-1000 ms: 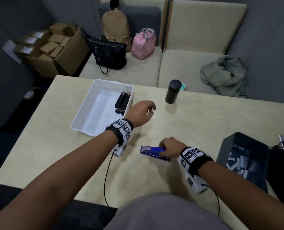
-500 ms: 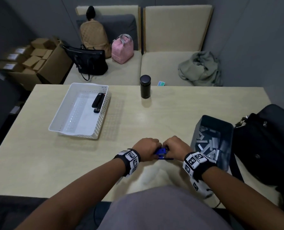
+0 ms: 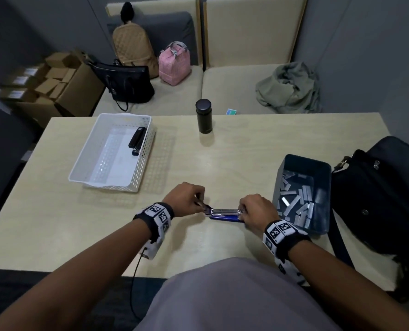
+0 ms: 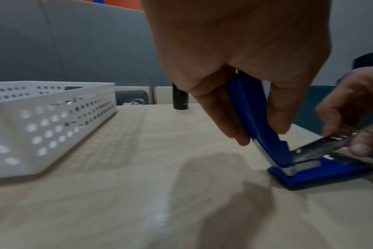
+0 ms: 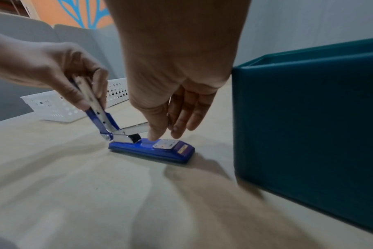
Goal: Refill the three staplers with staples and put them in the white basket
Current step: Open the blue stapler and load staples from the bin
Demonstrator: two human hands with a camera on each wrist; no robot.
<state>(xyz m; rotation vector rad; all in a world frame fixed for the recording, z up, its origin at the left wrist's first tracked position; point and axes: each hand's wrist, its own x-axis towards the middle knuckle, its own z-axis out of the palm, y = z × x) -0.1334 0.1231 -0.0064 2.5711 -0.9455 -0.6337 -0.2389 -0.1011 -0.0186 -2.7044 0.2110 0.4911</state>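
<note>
A blue stapler (image 3: 225, 217) lies near the table's front edge, its base (image 5: 160, 151) flat on the wood. My left hand (image 3: 186, 199) pinches the blue top cover (image 4: 251, 109) and holds it swung up and back. My right hand (image 3: 256, 211) is at the stapler's front end, where thumb and fingers (image 5: 179, 133) close round the bare metal magazine (image 5: 136, 127). Two black staplers (image 3: 136, 139) lie in the white basket (image 3: 84, 161) at the left. A dark teal box (image 3: 303, 161) right of my right hand holds several staple strips (image 3: 296, 204).
A black flask (image 3: 203, 115) stands at the table's far edge. A black bag (image 3: 385, 194) sits on the table's right end, against the teal box (image 5: 309, 126). The basket (image 4: 53, 126) is about a hand's length left of the stapler. Seats with bags lie beyond the table.
My left hand came back from the basket to the stapler. Both hands took hold of it, and the cover has since swung open, baring the metal magazine.
</note>
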